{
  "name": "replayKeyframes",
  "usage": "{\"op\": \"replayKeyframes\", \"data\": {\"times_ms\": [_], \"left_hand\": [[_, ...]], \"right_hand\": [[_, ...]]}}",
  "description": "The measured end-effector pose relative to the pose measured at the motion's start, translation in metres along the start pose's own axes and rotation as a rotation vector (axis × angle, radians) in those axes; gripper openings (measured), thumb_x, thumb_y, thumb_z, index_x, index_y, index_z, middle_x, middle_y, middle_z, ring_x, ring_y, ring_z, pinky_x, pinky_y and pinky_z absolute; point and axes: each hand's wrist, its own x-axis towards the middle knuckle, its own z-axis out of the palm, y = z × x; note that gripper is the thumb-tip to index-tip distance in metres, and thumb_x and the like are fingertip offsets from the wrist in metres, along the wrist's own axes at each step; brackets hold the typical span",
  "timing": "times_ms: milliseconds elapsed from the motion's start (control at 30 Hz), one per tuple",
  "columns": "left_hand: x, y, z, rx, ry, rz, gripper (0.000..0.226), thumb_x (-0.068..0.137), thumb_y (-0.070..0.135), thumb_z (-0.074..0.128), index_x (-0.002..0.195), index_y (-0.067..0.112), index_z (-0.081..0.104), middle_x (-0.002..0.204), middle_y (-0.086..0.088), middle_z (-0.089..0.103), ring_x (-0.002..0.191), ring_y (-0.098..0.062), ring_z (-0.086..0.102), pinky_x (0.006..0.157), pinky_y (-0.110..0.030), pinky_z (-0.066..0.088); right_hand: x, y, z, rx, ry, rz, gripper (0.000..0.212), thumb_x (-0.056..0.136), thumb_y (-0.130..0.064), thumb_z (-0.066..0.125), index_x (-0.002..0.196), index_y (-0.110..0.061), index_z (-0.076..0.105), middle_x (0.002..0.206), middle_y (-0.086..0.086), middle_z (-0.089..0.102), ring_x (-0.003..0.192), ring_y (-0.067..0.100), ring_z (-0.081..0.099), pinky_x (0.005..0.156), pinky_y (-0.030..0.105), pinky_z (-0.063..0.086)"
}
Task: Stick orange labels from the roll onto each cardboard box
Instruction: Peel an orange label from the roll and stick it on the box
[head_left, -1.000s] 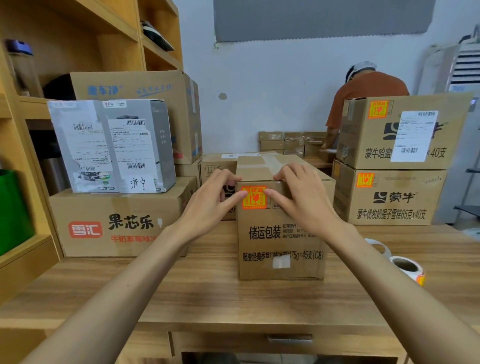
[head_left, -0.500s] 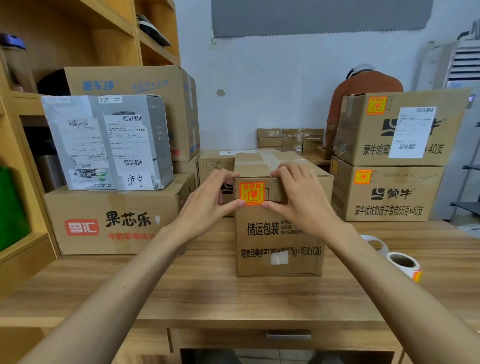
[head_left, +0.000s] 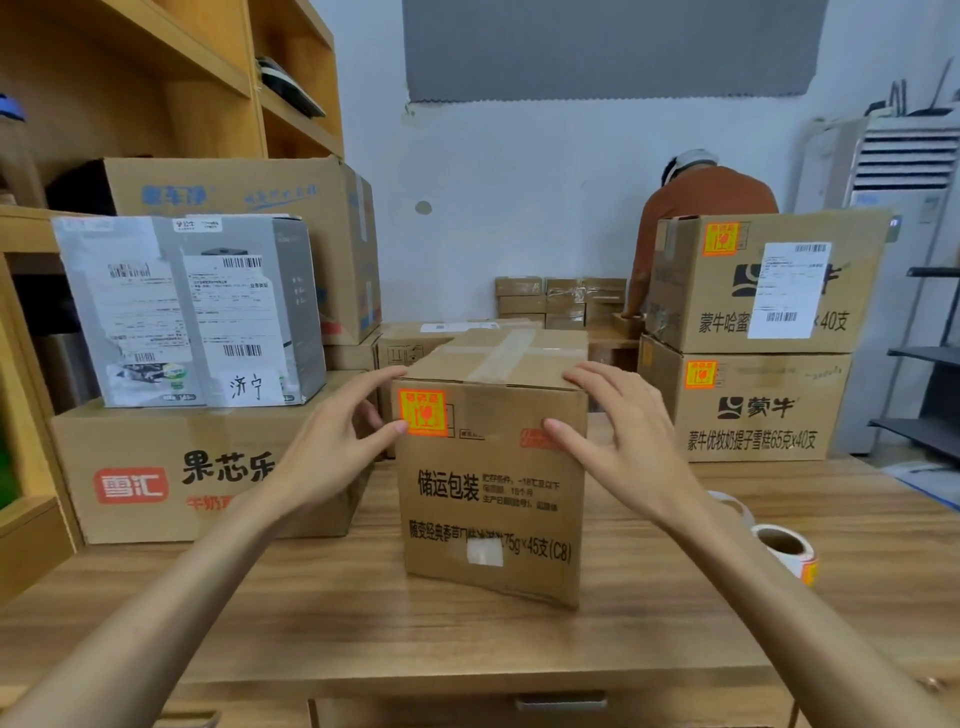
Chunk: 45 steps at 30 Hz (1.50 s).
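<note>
A tall cardboard box (head_left: 493, 499) stands mid-table, turned slightly askew, with an orange label (head_left: 422, 413) stuck flat on its upper left front. My left hand (head_left: 332, 447) holds the box's top left corner, thumb beside the label and fingers round the side. At the top right corner my right hand (head_left: 623, 431) grips it, thumb on the front face and fingers on the top edge. The label roll (head_left: 784, 545) lies on the table to the right, untouched.
Two stacked boxes (head_left: 753, 410) at the right each carry an orange label. At the left a wide box (head_left: 156, 467) bears a grey parcel (head_left: 182, 312), with a larger box behind. Wooden shelves stand far left. A person (head_left: 701, 197) works at the back. The table (head_left: 467, 649) extends toward me.
Both hands left the label and slid outward to the box's top corners. The box has turned, so its front faces slightly left, and the label sits uncovered.
</note>
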Motion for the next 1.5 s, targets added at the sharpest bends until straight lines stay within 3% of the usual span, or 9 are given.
{"op": "replayKeyframes", "data": {"times_ms": [267,367,467,667,833,1033,1233,1367,1500], "left_hand": [[0.020,-0.021,0.008,0.029,0.097,-0.181,0.052,0.094,0.025,0.070,0.141,0.033,0.049,0.113,0.006,0.055,0.091,-0.014,0.059,0.076,-0.030,0.053],[0.018,-0.013,0.015,-0.031,0.128,-0.271,0.044,0.092,0.025,0.072,0.131,0.024,0.052,0.104,0.001,0.059,0.091,-0.021,0.063,0.060,-0.034,0.056],[-0.011,0.011,0.026,-0.157,0.125,-0.247,0.036,0.094,0.038,0.069,0.125,0.029,0.053,0.102,0.004,0.063,0.090,-0.021,0.065,0.063,-0.035,0.055],[-0.061,0.060,0.057,-0.052,0.066,-0.245,0.092,0.067,0.096,0.046,0.139,0.039,0.037,0.126,0.018,0.048,0.097,-0.001,0.058,0.086,-0.043,0.053],[-0.059,0.063,0.066,0.042,0.038,-0.300,0.116,0.058,0.104,0.040,0.152,0.038,0.020,0.148,0.015,0.035,0.123,-0.012,0.053,0.101,-0.054,0.048],[-0.056,0.059,0.058,0.018,-0.041,-0.335,0.120,0.066,0.088,0.060,0.160,0.033,0.012,0.163,0.012,0.021,0.142,-0.015,0.039,0.113,-0.052,0.040],[-0.053,0.029,0.046,-0.194,0.008,-0.416,0.089,0.077,0.059,0.076,0.154,0.032,0.041,0.139,0.005,0.060,0.118,-0.009,0.060,0.091,-0.019,0.045],[-0.054,0.021,0.050,-0.290,-0.025,-0.462,0.087,0.078,0.063,0.069,0.155,0.045,0.032,0.142,0.004,0.059,0.126,-0.010,0.055,0.109,-0.044,0.047],[-0.053,0.024,0.054,-0.240,-0.047,-0.408,0.094,0.081,0.045,0.080,0.158,0.044,0.024,0.139,0.014,0.058,0.115,0.001,0.056,0.105,-0.037,0.044]], "right_hand": [[-0.004,-0.046,-0.007,0.058,-0.043,-0.152,0.048,0.092,-0.056,0.057,0.130,-0.027,0.063,0.130,-0.014,0.057,0.121,0.008,0.043,0.103,0.036,0.037],[-0.001,-0.033,-0.018,0.155,-0.037,-0.070,0.048,0.093,-0.049,0.061,0.134,-0.026,0.059,0.139,-0.013,0.053,0.131,0.005,0.042,0.111,0.035,0.032],[0.002,-0.002,-0.033,0.188,0.075,0.147,0.046,0.092,-0.037,0.066,0.134,-0.020,0.058,0.138,-0.010,0.051,0.130,0.005,0.042,0.110,0.031,0.031],[0.009,0.073,-0.032,0.435,0.011,0.754,0.081,0.092,-0.052,0.060,0.153,-0.008,0.030,0.155,0.011,0.038,0.138,0.024,0.040,0.096,0.032,0.038],[0.009,0.092,-0.004,0.678,-0.171,0.852,0.099,0.083,-0.070,0.056,0.156,-0.009,0.026,0.157,0.010,0.036,0.138,0.026,0.040,0.114,0.045,0.031],[0.004,0.098,0.010,0.702,-0.088,0.843,0.079,0.083,-0.052,0.071,0.144,-0.008,0.046,0.133,0.004,0.056,0.116,0.018,0.052,0.095,0.032,0.042],[-0.015,0.107,0.009,0.632,-0.168,0.741,0.070,0.082,-0.040,0.077,0.141,-0.014,0.050,0.136,0.005,0.056,0.123,0.021,0.052,0.089,0.029,0.047],[-0.024,0.103,0.018,0.613,-0.277,0.728,0.075,0.080,-0.037,0.079,0.142,-0.012,0.044,0.136,0.005,0.056,0.120,0.021,0.056,0.095,0.034,0.050],[-0.027,0.097,0.025,0.617,-0.174,0.681,0.055,0.081,-0.029,0.081,0.125,-0.018,0.050,0.125,0.004,0.062,0.105,0.009,0.061,0.084,0.029,0.058]]}}
